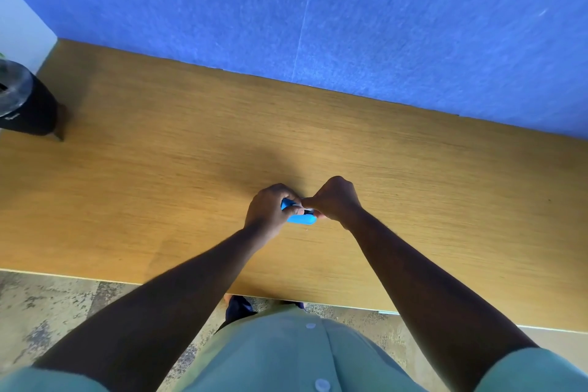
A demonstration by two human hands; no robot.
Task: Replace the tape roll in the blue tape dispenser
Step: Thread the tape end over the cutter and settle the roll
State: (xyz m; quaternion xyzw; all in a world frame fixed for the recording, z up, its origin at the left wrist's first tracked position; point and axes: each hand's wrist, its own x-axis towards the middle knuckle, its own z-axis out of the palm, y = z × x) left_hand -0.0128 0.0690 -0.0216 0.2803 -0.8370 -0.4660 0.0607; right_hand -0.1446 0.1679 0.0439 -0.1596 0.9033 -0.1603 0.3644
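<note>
A small blue tape dispenser (299, 215) is being held just above a wooden tabletop (159, 169), near the middle of the frame, with its long axis running roughly from 9 o'clock to 3 o'clock and its rounded lower edge showing toward 3 o'clock. The body is being seen as smooth, glossy plastic with curved corners; most of it is being hidden by fingers, so the cutter end cannot be told. The left hand (270, 210) is being wrapped around the dispenser's 9 o'clock end, fingers curled over the top and thumb pressed along the near side. The right hand (334, 202) is being closed into a pinch at the 3 o'clock end, thumb and forefinger meeting on a small pale-and-dark part there; whether that part is tape cannot be told. The two hands are being brought together, touching over the dispenser. The tabletop is being shown as warm, yellow-brown wood grain, backed at 12 o'clock by a fuzzy blue felt partition (381, 25). At 9 o'clock, a dark round bin (22, 102) with a clear liner is being seen on the floor. A pale green buttoned shirt (286, 353) is being worn.
</note>
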